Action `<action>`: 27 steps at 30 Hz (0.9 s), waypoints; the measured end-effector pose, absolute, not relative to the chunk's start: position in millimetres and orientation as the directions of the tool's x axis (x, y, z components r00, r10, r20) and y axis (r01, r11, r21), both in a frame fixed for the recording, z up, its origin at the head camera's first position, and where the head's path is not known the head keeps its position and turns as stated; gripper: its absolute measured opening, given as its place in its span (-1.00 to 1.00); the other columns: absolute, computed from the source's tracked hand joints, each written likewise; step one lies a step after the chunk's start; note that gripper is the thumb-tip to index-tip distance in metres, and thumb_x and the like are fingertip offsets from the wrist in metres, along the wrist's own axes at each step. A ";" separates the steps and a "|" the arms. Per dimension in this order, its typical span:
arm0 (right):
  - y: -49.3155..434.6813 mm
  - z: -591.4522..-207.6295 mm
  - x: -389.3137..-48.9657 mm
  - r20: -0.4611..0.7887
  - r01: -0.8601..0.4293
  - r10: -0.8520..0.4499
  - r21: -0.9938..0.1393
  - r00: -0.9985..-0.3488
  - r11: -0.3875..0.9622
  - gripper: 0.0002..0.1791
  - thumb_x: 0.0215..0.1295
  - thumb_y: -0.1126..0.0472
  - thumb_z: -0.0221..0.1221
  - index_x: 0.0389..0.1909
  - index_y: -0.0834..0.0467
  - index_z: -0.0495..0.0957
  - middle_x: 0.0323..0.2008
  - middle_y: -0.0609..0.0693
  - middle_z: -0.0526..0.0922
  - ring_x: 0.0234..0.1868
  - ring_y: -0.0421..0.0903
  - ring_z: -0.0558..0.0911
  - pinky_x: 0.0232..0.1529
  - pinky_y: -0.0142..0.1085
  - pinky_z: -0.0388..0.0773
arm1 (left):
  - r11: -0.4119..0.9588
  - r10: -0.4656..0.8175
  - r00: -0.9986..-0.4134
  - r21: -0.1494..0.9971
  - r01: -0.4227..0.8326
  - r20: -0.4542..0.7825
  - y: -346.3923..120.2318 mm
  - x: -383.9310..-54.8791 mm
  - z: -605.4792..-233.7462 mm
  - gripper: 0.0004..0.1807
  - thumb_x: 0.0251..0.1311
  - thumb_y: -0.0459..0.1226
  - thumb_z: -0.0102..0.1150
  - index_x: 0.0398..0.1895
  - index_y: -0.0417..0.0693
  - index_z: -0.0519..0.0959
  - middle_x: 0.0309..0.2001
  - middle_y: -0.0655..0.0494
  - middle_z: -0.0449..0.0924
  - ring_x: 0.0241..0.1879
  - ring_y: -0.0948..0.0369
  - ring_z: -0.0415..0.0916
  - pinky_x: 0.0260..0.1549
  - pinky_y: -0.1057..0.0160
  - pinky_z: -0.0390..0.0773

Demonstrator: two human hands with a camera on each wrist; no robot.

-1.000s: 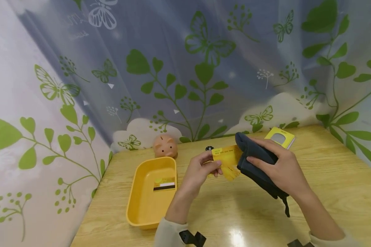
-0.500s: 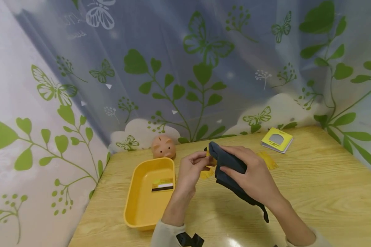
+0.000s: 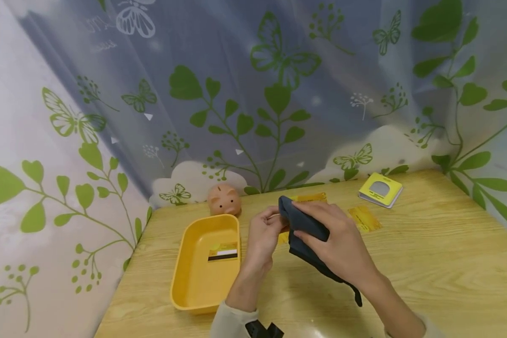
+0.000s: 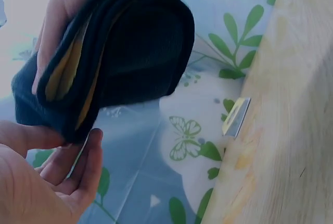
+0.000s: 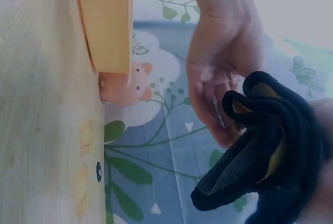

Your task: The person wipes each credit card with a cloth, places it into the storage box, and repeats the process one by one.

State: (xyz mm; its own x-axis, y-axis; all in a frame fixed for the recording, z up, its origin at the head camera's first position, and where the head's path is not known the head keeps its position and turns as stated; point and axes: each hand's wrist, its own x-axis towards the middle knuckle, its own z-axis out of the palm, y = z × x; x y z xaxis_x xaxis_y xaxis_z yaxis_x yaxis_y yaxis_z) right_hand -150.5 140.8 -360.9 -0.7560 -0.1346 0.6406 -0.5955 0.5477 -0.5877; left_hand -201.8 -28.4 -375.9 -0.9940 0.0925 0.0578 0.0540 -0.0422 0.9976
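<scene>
A dark blue cloth wallet (image 3: pixel 307 229) is held above the table by my right hand (image 3: pixel 342 239), thumb on its near side and fingers over the top. Seen from the left wrist, its folded layers (image 4: pixel 143 52) face the camera, with yellow cards (image 4: pixel 65 73) tucked between them. My left hand (image 3: pixel 259 239) is right at the wallet's left edge. Between its thumb and fingers shows the thin edge of a card (image 4: pixel 78 157); the rest of that card is mostly hidden by the hand and wallet.
A yellow tray (image 3: pixel 186 270) with one card (image 3: pixel 223 252) in it stands at left, a pink piggy bank (image 3: pixel 225 199) behind it. Yellow cards (image 3: pixel 364 218) lie beyond the hands. A yellow booklet-like case (image 3: pixel 380 189) sits back right. A dark round piece (image 5: pixel 99 172) is near the far edge.
Both hands and the wallet have moved left, bringing the wallet over the yellow card in my left hand and hiding it. Cards on the table behind have come into view.
</scene>
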 end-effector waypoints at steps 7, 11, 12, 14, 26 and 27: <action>138.8 -365.9 -155.0 0.661 -0.594 -0.120 -0.562 -0.741 0.575 -0.34 0.15 0.32 0.52 0.31 -0.02 0.63 0.17 -0.05 0.67 0.13 0.01 0.61 0.03 0.03 0.66 | -0.027 0.104 -0.993 0.998 0.049 0.051 -26.2 -198.5 -374.3 -0.75 0.43 -0.36 0.16 0.06 -0.21 0.72 -0.46 0.02 0.77 -0.21 0.11 0.73 0.08 0.05 0.65; 142.2 -367.7 -157.1 0.670 -0.579 -0.094 -0.552 -0.736 0.600 -0.34 0.14 0.30 0.53 0.31 -0.01 0.63 0.15 -0.04 0.68 0.11 0.02 0.61 0.01 0.03 0.67 | -0.035 0.122 -0.991 0.998 0.055 0.059 -25.0 -198.4 -372.6 -0.78 0.47 -0.35 0.16 0.02 -0.25 0.72 -0.23 -0.11 0.81 -0.16 0.07 0.74 0.10 0.07 0.65; 143.1 -367.7 -157.4 0.671 -0.575 -0.088 -0.551 -0.736 0.604 -0.34 0.14 0.30 0.53 0.31 -0.01 0.63 0.14 -0.03 0.68 0.11 0.03 0.61 0.00 0.04 0.67 | -0.036 0.122 -0.990 0.998 0.059 0.063 -25.2 -198.2 -372.5 -0.77 0.48 -0.36 0.15 0.03 -0.28 0.71 -0.17 -0.13 0.80 -0.15 0.06 0.74 0.11 0.07 0.65; 145.7 -367.2 -158.2 0.676 -0.567 -0.076 -0.545 -0.733 0.618 -0.33 0.13 0.30 0.53 0.31 -0.01 0.63 0.13 -0.01 0.69 0.08 0.04 0.62 -0.05 0.03 0.68 | -0.049 0.120 -0.991 0.997 0.060 0.066 -26.0 -198.3 -372.3 -0.77 0.50 -0.35 0.15 0.05 -0.32 0.68 -0.11 -0.15 0.78 -0.17 0.08 0.74 0.10 0.04 0.66; 181.3 -362.4 -168.1 0.698 -0.511 0.017 -0.541 -0.716 0.668 -0.34 0.12 0.39 0.51 0.30 0.11 0.63 0.13 0.14 0.69 0.05 0.19 0.67 -0.11 0.13 0.67 | -0.086 0.081 -0.992 0.992 0.093 0.100 -37.5 -200.4 -367.6 -0.79 0.46 -0.36 0.22 0.03 -0.32 0.65 -0.18 -0.14 0.79 -0.28 0.17 0.77 -0.22 0.24 0.69; 184.6 -361.8 -168.2 0.699 -0.501 0.029 -0.540 -0.714 0.677 -0.34 0.12 0.40 0.51 0.29 0.12 0.63 0.13 0.16 0.69 0.03 0.20 0.67 -0.12 0.14 0.66 | -0.085 0.083 -0.991 0.992 0.095 0.102 -37.9 -200.5 -367.5 -0.80 0.46 -0.37 0.21 0.02 -0.32 0.65 -0.18 -0.16 0.79 -0.27 0.16 0.78 -0.24 0.25 0.69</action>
State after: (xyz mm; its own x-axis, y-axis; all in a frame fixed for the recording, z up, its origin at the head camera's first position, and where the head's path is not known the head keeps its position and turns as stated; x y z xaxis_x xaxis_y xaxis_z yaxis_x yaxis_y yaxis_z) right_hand -168.2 184.6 -361.8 -0.7144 0.0288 0.6992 -0.5008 0.6767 -0.5397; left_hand -200.5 -37.9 -367.5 -0.9913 0.0827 0.1025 0.0954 -0.0850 0.9918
